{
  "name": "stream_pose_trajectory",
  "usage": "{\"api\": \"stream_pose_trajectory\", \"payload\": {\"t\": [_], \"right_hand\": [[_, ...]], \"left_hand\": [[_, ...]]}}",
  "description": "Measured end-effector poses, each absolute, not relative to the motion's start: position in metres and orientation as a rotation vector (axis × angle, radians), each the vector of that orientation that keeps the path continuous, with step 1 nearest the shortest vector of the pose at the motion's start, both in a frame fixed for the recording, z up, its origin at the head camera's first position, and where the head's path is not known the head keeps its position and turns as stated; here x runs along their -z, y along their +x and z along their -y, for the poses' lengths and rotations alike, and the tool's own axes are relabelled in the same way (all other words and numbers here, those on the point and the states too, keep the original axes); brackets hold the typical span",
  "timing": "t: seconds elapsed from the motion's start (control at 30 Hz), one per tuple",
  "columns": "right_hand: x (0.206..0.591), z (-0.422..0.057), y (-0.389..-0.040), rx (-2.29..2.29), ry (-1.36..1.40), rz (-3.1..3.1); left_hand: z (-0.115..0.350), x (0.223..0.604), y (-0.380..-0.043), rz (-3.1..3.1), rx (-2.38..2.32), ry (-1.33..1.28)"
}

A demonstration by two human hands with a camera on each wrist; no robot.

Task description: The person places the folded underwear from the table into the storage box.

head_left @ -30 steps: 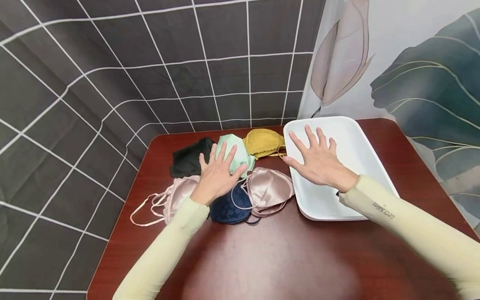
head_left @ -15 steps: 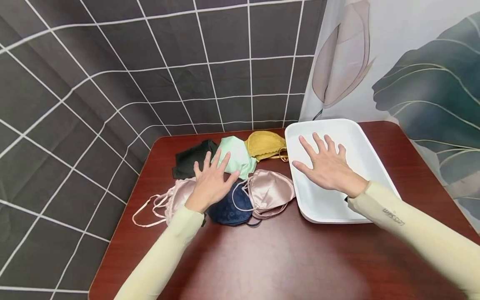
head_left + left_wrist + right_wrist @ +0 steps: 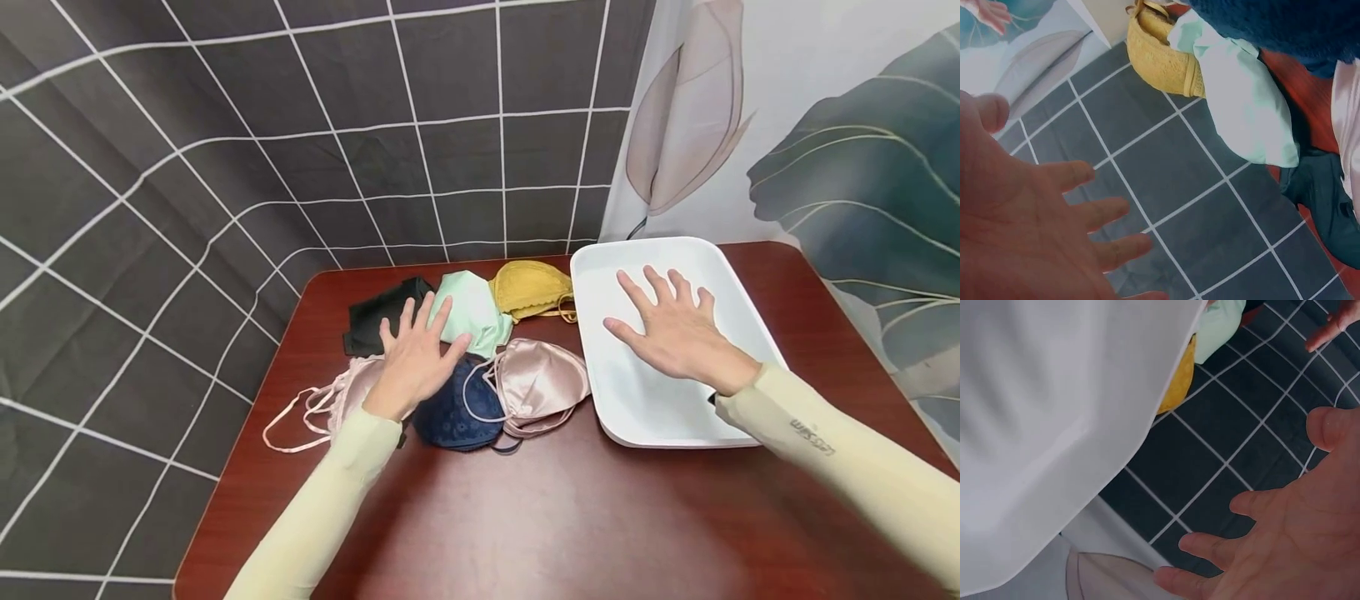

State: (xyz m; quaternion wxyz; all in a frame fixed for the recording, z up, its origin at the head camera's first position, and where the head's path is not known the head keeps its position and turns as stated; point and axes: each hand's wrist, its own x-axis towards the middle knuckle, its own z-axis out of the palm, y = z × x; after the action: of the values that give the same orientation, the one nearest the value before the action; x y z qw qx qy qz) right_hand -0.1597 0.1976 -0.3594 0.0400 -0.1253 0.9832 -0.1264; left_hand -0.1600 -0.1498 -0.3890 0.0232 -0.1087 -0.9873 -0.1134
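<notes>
My left hand (image 3: 416,362) hovers with fingers spread over the left group of garments and holds nothing. Below and around it lie a pale pink bra (image 3: 351,394), partly hidden by the hand, and a navy bra (image 3: 459,412). A shiny pink satin bra (image 3: 542,379) lies to the right of the navy one. Behind are a black folded garment (image 3: 378,321), a mint green garment (image 3: 476,310) and a mustard yellow bra (image 3: 531,287). My right hand (image 3: 678,337), also spread and holding nothing, is above the white tray (image 3: 622,408); the wrist view shows its palm beside the tray wall.
The red-brown table (image 3: 555,517) carries all of this. A dark grid-patterned curtain (image 3: 450,150) stands along its back and left. A leaf-print curtain (image 3: 847,192) hangs at the back right. A thin dark cable (image 3: 637,227) shows behind the tray.
My right hand has moved to the right over the tray, and my left hand has drifted slightly left and down. The garments and tray have stayed in place.
</notes>
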Motion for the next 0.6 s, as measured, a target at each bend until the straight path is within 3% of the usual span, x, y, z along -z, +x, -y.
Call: {"api": "stream_pose_trajectory", "payload": {"t": [0.6], "right_hand": [[0.37, -0.251, -0.153, 0.41, -0.238, -3.006]], "left_hand": [[0.214, 0.393, -0.149, 3.073, 0.445, -0.237]]}}
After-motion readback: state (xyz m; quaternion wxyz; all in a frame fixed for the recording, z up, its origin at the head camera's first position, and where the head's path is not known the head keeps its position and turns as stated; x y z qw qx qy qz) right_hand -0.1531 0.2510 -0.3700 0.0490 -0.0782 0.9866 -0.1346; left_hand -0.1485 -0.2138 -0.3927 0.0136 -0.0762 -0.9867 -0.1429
